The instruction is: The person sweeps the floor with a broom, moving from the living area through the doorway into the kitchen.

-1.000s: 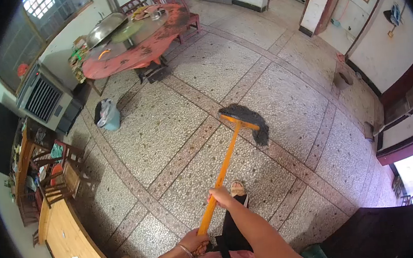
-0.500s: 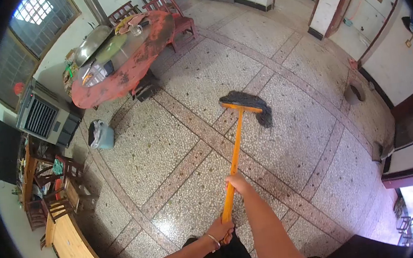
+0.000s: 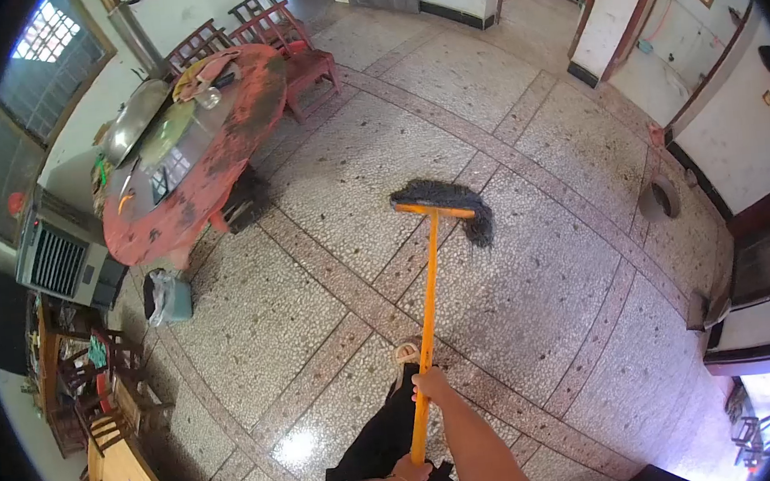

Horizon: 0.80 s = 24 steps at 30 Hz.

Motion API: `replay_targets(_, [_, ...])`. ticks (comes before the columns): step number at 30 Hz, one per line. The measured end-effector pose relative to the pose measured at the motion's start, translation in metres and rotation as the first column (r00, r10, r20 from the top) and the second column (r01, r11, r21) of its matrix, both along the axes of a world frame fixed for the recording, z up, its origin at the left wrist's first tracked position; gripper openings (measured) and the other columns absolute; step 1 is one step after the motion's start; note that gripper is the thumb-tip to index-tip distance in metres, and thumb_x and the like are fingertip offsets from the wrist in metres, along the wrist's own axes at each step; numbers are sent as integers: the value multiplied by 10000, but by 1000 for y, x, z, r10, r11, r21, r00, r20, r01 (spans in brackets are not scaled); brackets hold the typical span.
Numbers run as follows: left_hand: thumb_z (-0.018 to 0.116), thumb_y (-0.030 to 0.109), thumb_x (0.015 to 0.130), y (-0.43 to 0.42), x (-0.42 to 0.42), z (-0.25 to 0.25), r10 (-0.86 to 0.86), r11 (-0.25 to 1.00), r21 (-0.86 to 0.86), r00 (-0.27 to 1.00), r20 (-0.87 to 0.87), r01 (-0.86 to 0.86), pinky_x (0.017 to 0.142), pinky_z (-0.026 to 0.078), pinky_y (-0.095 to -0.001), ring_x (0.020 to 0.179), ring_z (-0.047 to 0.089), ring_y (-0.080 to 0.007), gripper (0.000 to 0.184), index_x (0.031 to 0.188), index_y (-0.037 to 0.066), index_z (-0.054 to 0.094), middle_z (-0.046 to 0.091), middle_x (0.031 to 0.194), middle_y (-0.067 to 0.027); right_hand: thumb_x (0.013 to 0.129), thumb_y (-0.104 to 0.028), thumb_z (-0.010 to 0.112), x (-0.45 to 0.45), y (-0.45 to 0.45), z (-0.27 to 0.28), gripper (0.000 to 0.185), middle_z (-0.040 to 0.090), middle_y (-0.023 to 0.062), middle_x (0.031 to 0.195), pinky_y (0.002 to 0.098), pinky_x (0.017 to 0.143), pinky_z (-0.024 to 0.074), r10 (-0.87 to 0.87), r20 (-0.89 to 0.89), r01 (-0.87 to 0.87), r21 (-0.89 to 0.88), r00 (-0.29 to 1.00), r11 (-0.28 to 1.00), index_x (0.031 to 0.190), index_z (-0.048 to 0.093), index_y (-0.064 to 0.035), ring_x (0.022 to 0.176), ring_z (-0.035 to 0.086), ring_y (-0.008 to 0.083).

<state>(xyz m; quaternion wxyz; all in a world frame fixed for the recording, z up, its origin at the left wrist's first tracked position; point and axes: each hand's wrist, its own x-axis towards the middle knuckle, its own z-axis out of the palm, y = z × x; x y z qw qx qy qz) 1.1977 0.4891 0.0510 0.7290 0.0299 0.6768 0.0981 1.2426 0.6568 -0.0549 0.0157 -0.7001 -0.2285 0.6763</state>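
Note:
Both hands hold a mop with a long orange handle point(image 3: 430, 301) and a dark, shaggy head point(image 3: 441, 201) under an orange crossbar. My left hand point(image 3: 412, 473) is wrapped round the handle's near end, close to my body. Further down the handle, my right hand point(image 3: 431, 386) is closed round it. The mop head lies flat on the speckled stone floor point(image 3: 538, 319) ahead of me, some strands trailing off its right end. My foot in a light sandal point(image 3: 406, 355) and a black trouser leg point(image 3: 379, 438) show beside the handle.
A round table point(image 3: 238, 130) with a red cover, a large metal lid point(image 3: 136, 120) and red chairs point(image 3: 305, 64) stand back left. Nearer are a lined bin point(image 3: 170, 298), an air cooler point(image 3: 64, 259) and a wooden bench point(image 3: 136, 478). A bucket-like container point(image 3: 659, 201) sits by the right wall.
The mop head has slid a little forward over the floor. Both hands are lower in view, still on the handle. My sandalled foot has stepped into view, and the camera has shifted.

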Motion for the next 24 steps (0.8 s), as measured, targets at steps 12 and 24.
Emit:
replay_targets(12, [545, 232, 694, 233, -13, 21, -299, 954, -35, 954, -31, 298, 432, 433, -287, 472, 510, -160, 262, 790, 16, 431, 501, 563, -53, 771, -83, 490, -21, 223, -1, 351, 504, 115, 661, 281, 385, 456, 171, 309, -201, 67, 936, 977, 1077, 338, -1, 443, 519, 193])
replay_targets(24, [545, 275, 625, 459, -16, -23, -394, 881, 151, 872, -290, 448, 525, 448, -328, 569, 574, -228, 275, 689, 9, 523, 566, 599, -114, 742, -52, 514, -23, 474, -48, 355, 531, 154, 678, 345, 381, 467, 359, 292, -386, 38, 886, 922, 1021, 310, 31, 474, 566, 262])
